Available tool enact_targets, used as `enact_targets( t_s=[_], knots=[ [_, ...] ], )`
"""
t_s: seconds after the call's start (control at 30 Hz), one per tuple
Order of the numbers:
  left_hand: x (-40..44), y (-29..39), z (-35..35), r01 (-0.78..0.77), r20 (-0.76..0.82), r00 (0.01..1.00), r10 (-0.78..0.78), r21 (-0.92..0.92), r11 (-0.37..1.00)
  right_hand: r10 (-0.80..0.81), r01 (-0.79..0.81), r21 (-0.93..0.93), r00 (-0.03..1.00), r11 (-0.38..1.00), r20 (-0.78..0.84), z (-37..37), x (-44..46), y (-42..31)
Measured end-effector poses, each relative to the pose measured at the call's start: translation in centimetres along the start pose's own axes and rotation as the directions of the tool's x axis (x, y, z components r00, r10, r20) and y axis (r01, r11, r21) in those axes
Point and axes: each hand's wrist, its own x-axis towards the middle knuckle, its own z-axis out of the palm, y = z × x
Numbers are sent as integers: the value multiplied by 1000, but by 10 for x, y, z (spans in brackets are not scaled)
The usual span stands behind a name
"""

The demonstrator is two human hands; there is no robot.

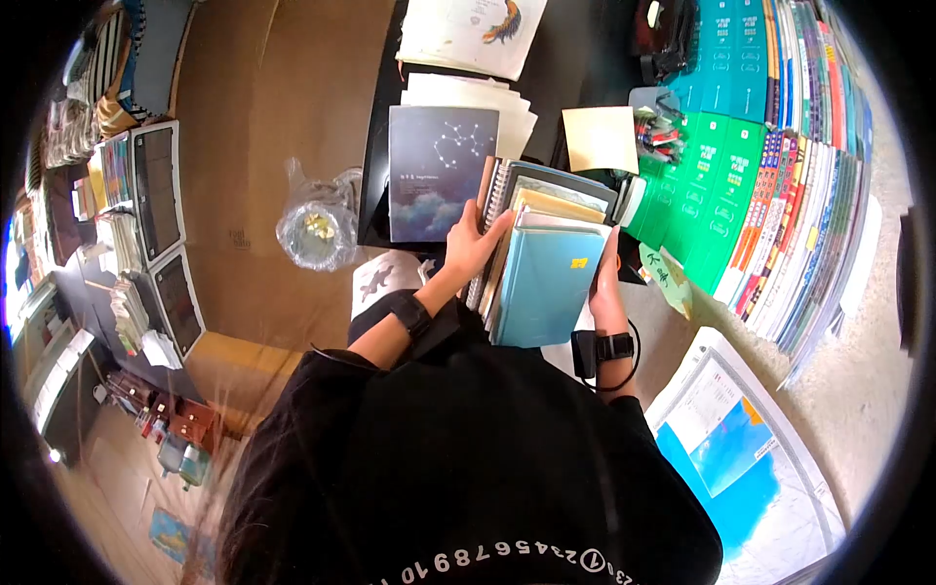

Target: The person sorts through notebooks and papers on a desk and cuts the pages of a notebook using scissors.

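Between my two hands is a stack of notebooks, held above my lap at the table's near edge. Its front one is a light blue notebook (548, 288) with a small yellow mark on the cover. Behind it show cream and dark covers and a spiral-bound notebook (499, 195). My left hand (475, 244) wraps the stack's left side, thumb across the top. My right hand (606, 278) presses on its right side, fingers partly hidden behind. A dark notebook with a constellation cover (444, 175) lies on the black table just left of the stack.
White papers (468, 90) and a book with a feather picture (473, 34) lie farther back on the black table. A cream sticky pad (600, 138) sits near green books (702, 195). A clear plastic bag (319, 234) is at left; a blue-and-white printed sheet (731, 448) lies lower right.
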Motion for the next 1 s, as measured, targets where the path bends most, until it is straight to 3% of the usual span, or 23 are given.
enact_targets(
  t_s=[0.23, 0.33, 0.37, 0.47, 0.5, 0.53, 0.63, 0.67, 0.73, 0.8, 0.93, 1.0],
  knots=[
    [42, 47, -40, -45, -110, 993, 52, 67, 997, -174, 123, 200, 950, 972, 259, 31, 6, -25],
    [71, 57, -46, -22, -160, 987, 28, 35, 999, -280, 278, 53, 898, 959, 339, 44, 23, -46],
    [80, 59, -46, -49, -190, 980, 56, 42, 998, -180, 127, 178, 929, 976, 325, 47, 23, -60],
    [112, 77, -44, -124, -284, 949, 140, 73, 990, -243, 230, 78, 930, 970, 276, 54, 56, -88],
    [123, 89, -47, -95, -245, 963, 111, 77, 992, -270, 248, 111, 923, 962, 273, 59, 62, -101],
    [136, 95, -43, -168, -274, 946, 170, 32, 985, -312, 297, 96, 917, 950, 247, 61, 75, -110],
    [188, 115, -29, -212, -266, 939, 217, 47, 976, -360, 350, 86, 912, 933, 197, 74, 94, -150],
    [206, 117, -19, -275, -307, 912, 273, 37, 961, -305, 292, 94, 933, 952, 190, 63, 119, -155],
    [239, 129, -1, -283, -267, 924, 274, 5, 959, -270, 245, 139, 940, 960, 208, 65, 134, -182],
    [269, 141, 16, -264, -208, 938, 275, 79, 961, -356, 341, 114, 920, 933, 163, 63, 152, -201],
    [308, 158, 48, -290, -182, 942, 281, -24, 957, -346, 343, 45, 932, 938, 107, 42, 202, -217],
    [323, 158, 59, -264, -147, 954, 263, 13, 965, -358, 351, 71, 924, 934, 135, 39, 214, -220]
  ],
)
